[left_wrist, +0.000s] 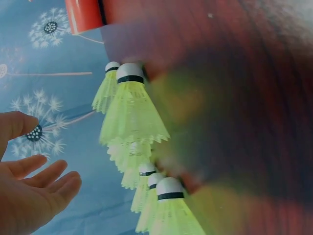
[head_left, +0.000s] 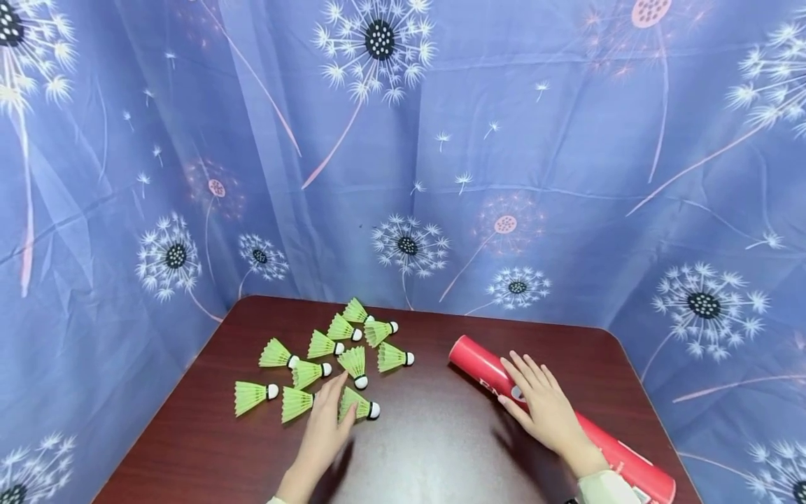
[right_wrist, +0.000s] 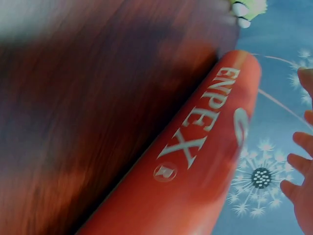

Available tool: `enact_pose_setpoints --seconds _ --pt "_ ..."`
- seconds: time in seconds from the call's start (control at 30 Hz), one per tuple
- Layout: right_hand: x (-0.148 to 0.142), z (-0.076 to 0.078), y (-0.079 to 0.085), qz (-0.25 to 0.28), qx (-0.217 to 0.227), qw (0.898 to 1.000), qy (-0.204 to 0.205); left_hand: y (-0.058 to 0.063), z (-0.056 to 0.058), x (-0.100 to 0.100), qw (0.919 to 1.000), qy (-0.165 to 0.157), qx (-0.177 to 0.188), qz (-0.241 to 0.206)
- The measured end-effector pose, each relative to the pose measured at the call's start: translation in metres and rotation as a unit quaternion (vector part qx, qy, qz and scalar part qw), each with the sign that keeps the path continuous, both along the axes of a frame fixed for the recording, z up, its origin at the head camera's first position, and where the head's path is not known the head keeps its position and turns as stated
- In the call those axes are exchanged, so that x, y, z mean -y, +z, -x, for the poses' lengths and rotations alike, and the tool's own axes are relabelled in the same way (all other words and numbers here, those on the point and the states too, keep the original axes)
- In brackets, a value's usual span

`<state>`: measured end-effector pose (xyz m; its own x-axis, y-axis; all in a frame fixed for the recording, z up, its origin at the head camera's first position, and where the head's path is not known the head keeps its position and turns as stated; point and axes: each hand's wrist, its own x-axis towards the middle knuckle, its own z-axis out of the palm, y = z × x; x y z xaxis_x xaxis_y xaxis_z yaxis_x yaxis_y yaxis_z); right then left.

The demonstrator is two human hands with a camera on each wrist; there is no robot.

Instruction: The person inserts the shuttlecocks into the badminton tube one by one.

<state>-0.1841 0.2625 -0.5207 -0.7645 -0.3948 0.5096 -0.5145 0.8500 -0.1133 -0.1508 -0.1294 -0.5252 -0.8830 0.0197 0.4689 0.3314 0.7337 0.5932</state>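
Several yellow-green shuttlecocks [head_left: 353, 362] with white tips and black bands lie scattered on the left half of the table. My left hand [head_left: 322, 427] hovers among the nearest ones, beside a shuttlecock [head_left: 352, 404] and partly covering another [head_left: 296, 404]. In the left wrist view, that hand [left_wrist: 36, 193] has loosely bent fingers with nothing between them. On the right, a long red tube [head_left: 617, 448] lettered ENPEX lies slantwise. Over its middle spreads my right hand [head_left: 546, 413], fingers extended; whether it touches the tube is unclear. The right wrist view shows its fingertips [right_wrist: 304, 142] apart from the tube.
The dark reddish-brown table [head_left: 434, 434] has rounded far corners and a glare patch near its front. A blue curtain [head_left: 466, 140] printed with dandelions hangs behind the table and along both sides.
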Motion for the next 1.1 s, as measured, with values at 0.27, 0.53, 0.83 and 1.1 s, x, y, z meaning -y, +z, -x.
enact_pose_setpoints --seconds 0.27,0.53,0.83,1.1 --pt "-0.01 0.012 -0.011 -0.006 0.003 0.999 0.038 -0.01 0.003 0.005 0.9969 0.017 0.069 -0.034" --pt "-0.013 0.022 -0.021 -0.028 0.01 0.998 0.056 -0.016 0.006 0.01 0.9916 0.035 0.109 -0.06" --pt "-0.022 0.024 -0.032 -0.034 0.011 0.998 0.058 -0.028 0.005 0.014 0.9845 0.032 0.135 -0.107" --pt "-0.026 0.026 -0.037 -0.041 0.007 0.996 0.074 -0.033 0.005 0.013 0.9828 0.034 0.145 -0.108"
